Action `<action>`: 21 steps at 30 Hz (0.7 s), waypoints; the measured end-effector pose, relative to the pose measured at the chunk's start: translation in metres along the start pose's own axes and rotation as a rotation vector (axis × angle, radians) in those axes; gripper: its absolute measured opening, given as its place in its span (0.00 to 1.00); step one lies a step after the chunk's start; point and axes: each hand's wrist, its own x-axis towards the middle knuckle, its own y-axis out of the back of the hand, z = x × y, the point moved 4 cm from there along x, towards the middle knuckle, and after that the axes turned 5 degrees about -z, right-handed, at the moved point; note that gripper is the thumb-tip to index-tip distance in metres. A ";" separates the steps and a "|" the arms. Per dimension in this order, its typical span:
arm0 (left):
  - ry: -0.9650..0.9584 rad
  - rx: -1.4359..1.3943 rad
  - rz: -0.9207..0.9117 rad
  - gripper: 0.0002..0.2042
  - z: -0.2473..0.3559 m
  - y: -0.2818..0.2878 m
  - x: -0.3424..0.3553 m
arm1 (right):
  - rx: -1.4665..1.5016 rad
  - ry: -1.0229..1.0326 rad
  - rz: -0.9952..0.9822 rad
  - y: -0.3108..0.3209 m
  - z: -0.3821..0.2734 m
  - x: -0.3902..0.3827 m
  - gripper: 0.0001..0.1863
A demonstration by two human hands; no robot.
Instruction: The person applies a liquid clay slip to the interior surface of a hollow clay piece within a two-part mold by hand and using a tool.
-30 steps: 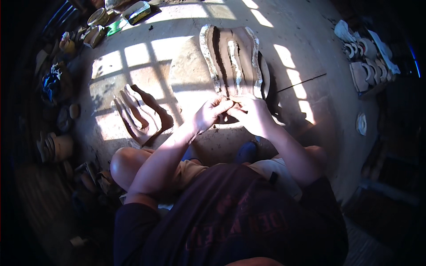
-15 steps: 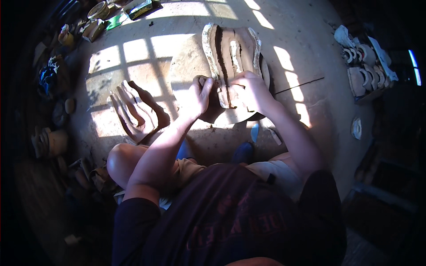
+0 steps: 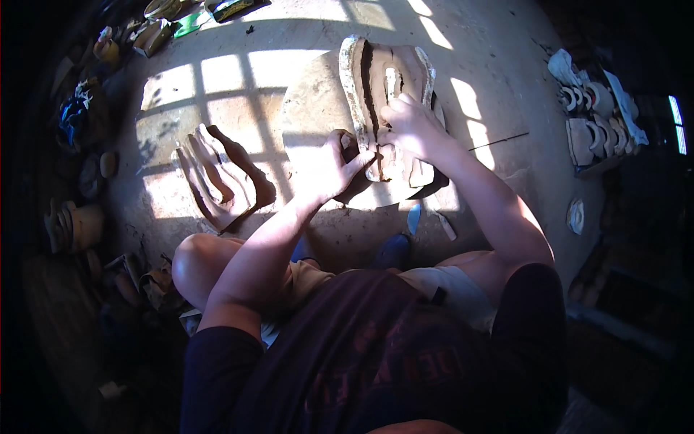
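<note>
A long, grooved brown clay form with whitish rims (image 3: 379, 81) lies toward the round pale board's (image 3: 312, 94) right edge. The half-curled left hand (image 3: 332, 170) is at its left rim; the right hand (image 3: 416, 127) bunches over its middle, any grip hidden.

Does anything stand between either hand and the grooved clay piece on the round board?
Nothing visible does. The right hand appears to touch the grooved clay piece, and the left hand overlaps its left edge; whether that hand holds anything is unclear.

Barred sunlight glares off the floor (image 3: 231, 101), shadows fall crisply, and the curved fisheye rim is near-black.
</note>
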 end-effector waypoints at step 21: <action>-0.035 0.017 -0.023 0.33 -0.005 -0.005 0.006 | -0.277 -0.278 -0.551 -0.007 0.076 0.117 0.32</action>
